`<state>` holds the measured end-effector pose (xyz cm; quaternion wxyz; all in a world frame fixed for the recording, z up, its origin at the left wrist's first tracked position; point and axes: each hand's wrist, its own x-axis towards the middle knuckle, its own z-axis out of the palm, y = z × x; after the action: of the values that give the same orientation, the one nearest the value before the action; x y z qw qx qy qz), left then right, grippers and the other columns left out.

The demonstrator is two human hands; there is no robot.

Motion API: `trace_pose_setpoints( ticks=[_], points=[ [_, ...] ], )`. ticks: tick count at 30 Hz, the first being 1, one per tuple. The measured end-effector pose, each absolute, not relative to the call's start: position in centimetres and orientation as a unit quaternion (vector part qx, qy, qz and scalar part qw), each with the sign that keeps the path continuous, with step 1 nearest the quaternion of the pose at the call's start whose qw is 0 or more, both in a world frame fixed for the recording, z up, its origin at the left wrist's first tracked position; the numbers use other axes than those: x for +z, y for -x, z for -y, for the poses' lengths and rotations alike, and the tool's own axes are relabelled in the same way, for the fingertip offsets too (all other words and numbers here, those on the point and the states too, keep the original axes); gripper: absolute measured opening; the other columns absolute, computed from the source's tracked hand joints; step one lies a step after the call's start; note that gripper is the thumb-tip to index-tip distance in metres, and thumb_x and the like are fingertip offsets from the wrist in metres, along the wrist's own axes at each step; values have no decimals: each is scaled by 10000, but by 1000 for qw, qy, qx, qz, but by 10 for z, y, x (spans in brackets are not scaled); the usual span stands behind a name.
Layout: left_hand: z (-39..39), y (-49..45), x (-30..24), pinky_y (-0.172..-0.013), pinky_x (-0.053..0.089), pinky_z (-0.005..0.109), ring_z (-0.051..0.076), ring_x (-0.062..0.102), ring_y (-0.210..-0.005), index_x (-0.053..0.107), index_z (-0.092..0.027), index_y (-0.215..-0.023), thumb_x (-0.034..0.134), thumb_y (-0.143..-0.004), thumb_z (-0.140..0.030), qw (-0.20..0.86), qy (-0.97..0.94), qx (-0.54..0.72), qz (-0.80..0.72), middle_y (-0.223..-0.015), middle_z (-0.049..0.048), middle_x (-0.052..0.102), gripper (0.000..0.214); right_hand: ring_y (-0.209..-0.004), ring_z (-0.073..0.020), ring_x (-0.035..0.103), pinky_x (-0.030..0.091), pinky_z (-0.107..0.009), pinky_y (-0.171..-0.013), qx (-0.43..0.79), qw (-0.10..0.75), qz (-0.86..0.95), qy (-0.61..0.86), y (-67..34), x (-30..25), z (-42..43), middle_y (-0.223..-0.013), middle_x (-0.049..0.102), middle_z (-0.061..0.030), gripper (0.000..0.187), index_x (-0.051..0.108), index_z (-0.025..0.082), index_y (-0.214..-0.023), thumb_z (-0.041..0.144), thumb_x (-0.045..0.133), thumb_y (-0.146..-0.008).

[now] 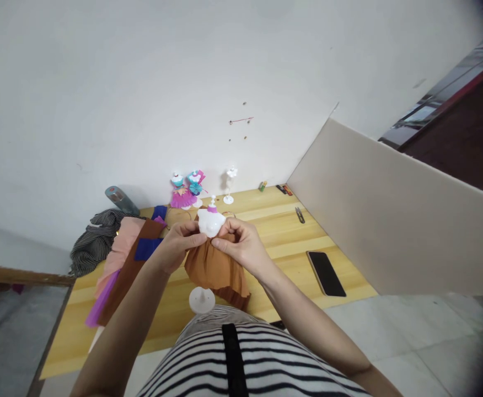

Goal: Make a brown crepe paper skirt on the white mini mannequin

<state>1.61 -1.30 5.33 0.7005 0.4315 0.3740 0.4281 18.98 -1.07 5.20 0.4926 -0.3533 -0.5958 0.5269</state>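
A small white doll mannequin (210,221) with a pink neck stands on a round white base (202,300). A brown fabric skirt (219,270) hangs from its waist. My left hand (179,242) pinches the top edge of the brown fabric at the mannequin's left side. My right hand (241,242) pinches the same edge at the right side. Both hands are closed on the cloth, with the mannequin's torso between them.
Folded cloth pieces (119,259) in pink, brown, blue and purple lie at the left, with a striped garment (95,242) behind. Two dressed mannequins (187,190) and a bare one (230,184) stand at the wall. A phone (326,273) and snips (300,215) lie on the wooden table (283,231).
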Motion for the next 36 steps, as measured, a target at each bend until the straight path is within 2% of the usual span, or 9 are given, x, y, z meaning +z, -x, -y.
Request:
trace_pose_setpoints(
  ticks=[11, 18, 22, 27, 31, 36],
  points=[
    [9, -21, 47, -653, 473, 264, 191, 665, -675, 753, -115, -868, 798, -607, -389, 730, -411, 389, -383, -759, 88, 734, 381, -560, -89, 372, 295, -233, -564, 638, 445, 545, 314, -193, 36, -8, -604, 425, 57, 402, 465, 184, -631, 374, 808, -540],
    [10, -26, 48, -681, 474, 274, 190, 663, -691, 748, -114, -862, 803, -612, -352, 721, -392, 413, -394, -765, 84, 730, 350, -576, -93, 362, 265, -232, -556, 660, 426, 537, 308, -202, 41, -5, -631, 440, 39, 365, 516, 167, -669, 460, 733, -652],
    [10, -29, 48, -653, 457, 267, 178, 644, -666, 749, -117, -838, 780, -649, -349, 706, -407, 415, -404, -731, 68, 721, 301, -563, -86, 361, 264, -229, -561, 641, 438, 528, 344, -198, 36, -5, -611, 441, 45, 357, 495, 164, -641, 417, 745, -624],
    [10, -27, 48, -649, 454, 269, 183, 635, -670, 745, -119, -845, 754, -670, -409, 689, -412, 421, -422, -714, 63, 707, 338, -528, -75, 331, 236, -225, -539, 634, 439, 525, 360, -195, 33, -8, -574, 421, 57, 348, 468, 168, -607, 400, 727, -626],
    [10, -25, 45, -674, 458, 279, 182, 635, -673, 742, -122, -898, 770, -657, -367, 689, -437, 401, -416, -738, 57, 710, 345, -532, -75, 347, 253, -223, -542, 633, 433, 530, 363, -194, 34, -8, -574, 430, 57, 333, 487, 162, -605, 377, 740, -609],
    [9, -24, 40, -713, 462, 276, 188, 645, -749, 719, -135, -991, 730, -712, -352, 680, -449, 398, -421, -821, 61, 717, 354, -530, -80, 383, 283, -221, -534, 643, 433, 516, 364, -194, 32, -7, -580, 471, 48, 306, 519, 160, -616, 376, 736, -600]
  ],
)
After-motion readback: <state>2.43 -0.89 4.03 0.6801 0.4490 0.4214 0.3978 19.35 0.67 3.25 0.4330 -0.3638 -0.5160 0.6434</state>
